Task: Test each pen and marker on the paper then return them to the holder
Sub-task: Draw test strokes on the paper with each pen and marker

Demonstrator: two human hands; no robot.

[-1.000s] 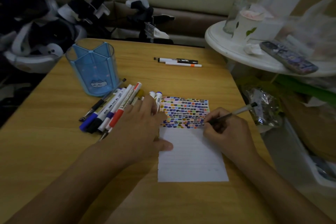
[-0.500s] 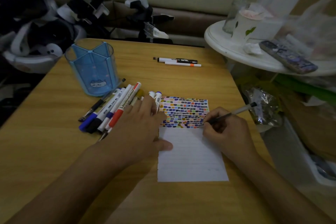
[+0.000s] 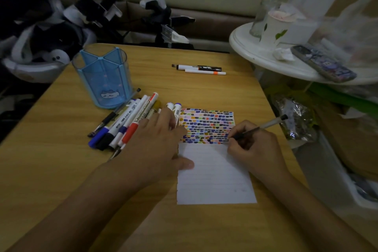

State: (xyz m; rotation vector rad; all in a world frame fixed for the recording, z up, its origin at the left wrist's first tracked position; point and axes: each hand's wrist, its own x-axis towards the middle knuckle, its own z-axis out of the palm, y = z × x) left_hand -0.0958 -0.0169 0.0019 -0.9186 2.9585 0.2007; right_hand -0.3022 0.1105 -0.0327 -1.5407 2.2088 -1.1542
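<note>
A lined sheet of paper lies on the wooden table; its upper part is filled with rows of coloured marks. My right hand grips a thin black pen with its tip on the bottom row of marks. My left hand lies flat, fingers straight, pressing the paper's left edge and partly covering a pile of several markers and pens. The blue transparent holder stands behind the pile with nothing visible in it.
Two markers lie apart at the table's far side. A white round side table with a cup, jar and phone stands at the right. Dark equipment and bags sit behind the table at the left. Foil packaging lies beyond the right edge.
My right hand has shifted very slightly while the pen tip stays on the bottom row of marks. My left hand has not moved.
</note>
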